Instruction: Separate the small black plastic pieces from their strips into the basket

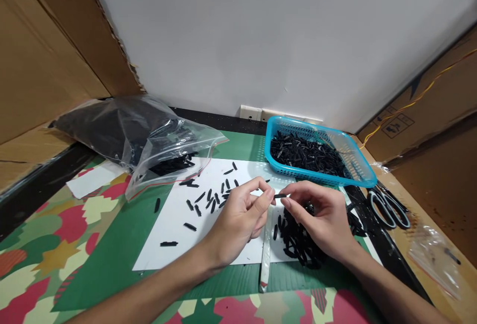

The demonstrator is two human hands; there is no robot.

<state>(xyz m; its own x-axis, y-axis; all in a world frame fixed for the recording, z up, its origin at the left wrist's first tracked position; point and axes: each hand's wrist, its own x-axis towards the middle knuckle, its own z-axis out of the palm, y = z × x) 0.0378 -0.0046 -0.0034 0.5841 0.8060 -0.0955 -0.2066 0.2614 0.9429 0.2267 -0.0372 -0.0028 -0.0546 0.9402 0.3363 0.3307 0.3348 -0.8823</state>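
Note:
Between my two hands, above the white paper (156, 259), a small black strip (279, 196) is held level. My left hand (248, 207) pinches its left end with thumb and forefinger. The thumb and fingertips of my right hand (320, 209) close on its right end. Under my right hand lies a heap of similar black pieces (301, 244), partly hidden by the hand. Several loose black pieces (210, 200) are scattered on the paper to the left of my left hand. A white wrapped stick (266, 259) lies lengthwise between the hands.
A blue basket (274, 165) full of black pieces stands at the back right. To the back left lies a clear zip bag (137, 135) of black pieces, its mouth toward the paper. Scissors (387, 209) and a small plastic bag (436, 259) are at the right. Cardboard (439, 95) borders both sides.

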